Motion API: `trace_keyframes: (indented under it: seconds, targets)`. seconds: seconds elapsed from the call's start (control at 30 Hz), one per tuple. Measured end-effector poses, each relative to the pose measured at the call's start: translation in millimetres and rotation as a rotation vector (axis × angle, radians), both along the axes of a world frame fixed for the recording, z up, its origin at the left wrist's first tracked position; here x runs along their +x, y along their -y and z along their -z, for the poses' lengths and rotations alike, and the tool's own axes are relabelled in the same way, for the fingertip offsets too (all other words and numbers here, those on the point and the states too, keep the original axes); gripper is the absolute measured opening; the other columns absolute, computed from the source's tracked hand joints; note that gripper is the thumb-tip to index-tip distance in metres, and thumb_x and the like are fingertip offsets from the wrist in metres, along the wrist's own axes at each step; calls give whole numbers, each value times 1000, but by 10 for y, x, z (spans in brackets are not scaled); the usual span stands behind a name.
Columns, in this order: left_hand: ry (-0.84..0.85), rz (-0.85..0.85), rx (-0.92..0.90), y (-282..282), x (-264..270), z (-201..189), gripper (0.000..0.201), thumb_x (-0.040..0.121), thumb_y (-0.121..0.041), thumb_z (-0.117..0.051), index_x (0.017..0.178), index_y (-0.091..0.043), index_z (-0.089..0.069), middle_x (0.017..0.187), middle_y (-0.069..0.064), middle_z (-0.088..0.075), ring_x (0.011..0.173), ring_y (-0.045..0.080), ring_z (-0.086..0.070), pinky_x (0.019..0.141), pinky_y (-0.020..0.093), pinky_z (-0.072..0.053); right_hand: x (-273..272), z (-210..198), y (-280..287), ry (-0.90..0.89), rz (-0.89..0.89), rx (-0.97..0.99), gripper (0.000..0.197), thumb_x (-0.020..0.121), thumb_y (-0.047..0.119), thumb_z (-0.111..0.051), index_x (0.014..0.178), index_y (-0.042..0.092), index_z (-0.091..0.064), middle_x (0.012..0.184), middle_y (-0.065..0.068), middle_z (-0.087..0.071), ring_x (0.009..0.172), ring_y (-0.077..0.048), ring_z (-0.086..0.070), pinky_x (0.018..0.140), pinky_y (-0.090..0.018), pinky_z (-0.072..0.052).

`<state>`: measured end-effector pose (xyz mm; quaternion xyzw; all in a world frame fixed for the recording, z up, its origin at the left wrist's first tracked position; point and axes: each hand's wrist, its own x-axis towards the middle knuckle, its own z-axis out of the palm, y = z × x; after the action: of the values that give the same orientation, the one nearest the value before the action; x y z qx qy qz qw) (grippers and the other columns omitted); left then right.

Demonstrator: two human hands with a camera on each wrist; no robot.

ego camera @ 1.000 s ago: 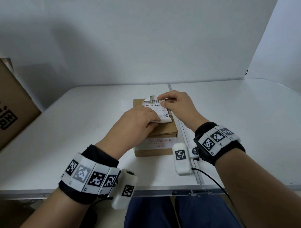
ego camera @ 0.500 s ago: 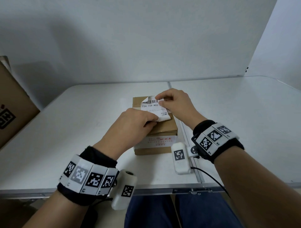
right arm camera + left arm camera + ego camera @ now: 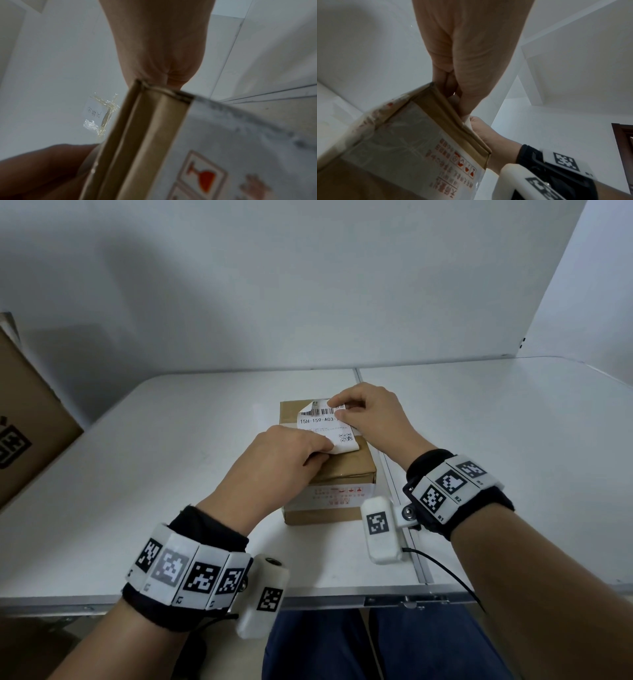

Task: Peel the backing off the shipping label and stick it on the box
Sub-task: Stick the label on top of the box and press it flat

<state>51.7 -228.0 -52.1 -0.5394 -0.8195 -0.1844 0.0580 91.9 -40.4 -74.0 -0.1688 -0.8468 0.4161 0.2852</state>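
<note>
A small brown cardboard box [image 3: 346,470] with a white fragile sticker on its near side stands on the white table [image 3: 171,474]. The white shipping label [image 3: 325,426], printed with a barcode and a QR code, lies over the box top, its far left corner curled up. My left hand [image 3: 322,450] pinches the label's near left edge. My right hand [image 3: 342,409] pinches its far right edge. In the left wrist view the left hand [image 3: 462,108] holds a white edge of the label [image 3: 467,122] against the box [image 3: 412,135]. The right wrist view shows the box [image 3: 145,128] under the right hand [image 3: 159,67].
A large cardboard carton [image 3: 27,419] stands at the table's left edge. A seam [image 3: 394,474] splits the table just right of the box. A white wall closes the back. A taped paper note [image 3: 97,112] shows in the right wrist view.
Both hands keep their hold on the label. It lies a little lower and flatter over the box top than a second ago.
</note>
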Motion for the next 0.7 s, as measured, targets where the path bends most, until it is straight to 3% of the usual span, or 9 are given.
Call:
trace_keyframes:
  seconds: [0.13,0.23,0.3,0.37,0.47,0.53,0.6,0.7]
  targets:
    - [-54,62,-43,-11,-45,-12,20,93,-29,-51,97,-24,-70,86,-5,-70,81,21,-61,69,35,-48,-5,31,-4,6,-10,56,18,85,4,-68,97,15,-74,100,4,-64,76,3,-56,67,3,-39]
    - [-64,64,-59,-14,-33,-36,43,93,-52,-36,82,-24,-67,75,-8,-65,72,16,-57,64,34,-46,-5,50,-3,8,-21,82,19,85,4,-67,99,14,-74,102,4,-63,77,3,-54,69,3,-39]
    - [-31,28,-71,-19,-23,-71,55,94,-57,-27,70,-19,-59,69,-4,-63,68,17,-55,61,35,-45,4,58,-10,5,-23,90,18,85,6,-68,100,15,-74,105,1,-65,81,-1,-55,71,3,-39]
    - [56,-17,-75,-35,-61,-127,49,96,-49,-34,67,-16,-54,67,-2,-60,67,19,-53,59,35,-42,11,58,-18,11,-17,97,17,85,10,-68,101,16,-73,106,-1,-65,85,-4,-55,73,-1,-40]
    - [138,-19,-96,-82,-127,-222,17,93,-23,-47,87,-23,-63,82,-9,-64,79,15,-56,66,25,-43,12,41,-26,34,-9,53,18,86,12,-68,102,14,-74,108,-3,-64,92,-9,-57,82,-14,-45]
    - [173,-3,-105,-115,-186,-257,27,85,-6,-45,93,-26,-63,90,-13,-64,85,12,-56,69,19,-44,13,32,-21,40,-12,33,17,86,12,-69,102,14,-74,109,-4,-63,94,-10,-58,86,-21,-46]
    - [195,-10,-105,-144,-250,-265,32,86,-4,-46,91,-27,-67,94,-13,-66,89,11,-57,72,19,-45,9,43,-21,41,-12,44,16,86,12,-68,101,15,-73,110,-4,-64,97,-12,-60,90,-24,-47]
    - [229,-24,-103,-158,-328,-245,21,90,-17,-56,91,-31,-71,100,-13,-66,91,8,-59,76,18,-45,1,69,-33,35,-10,82,15,87,13,-67,101,16,-73,110,-5,-64,102,-16,-62,94,-30,-49]
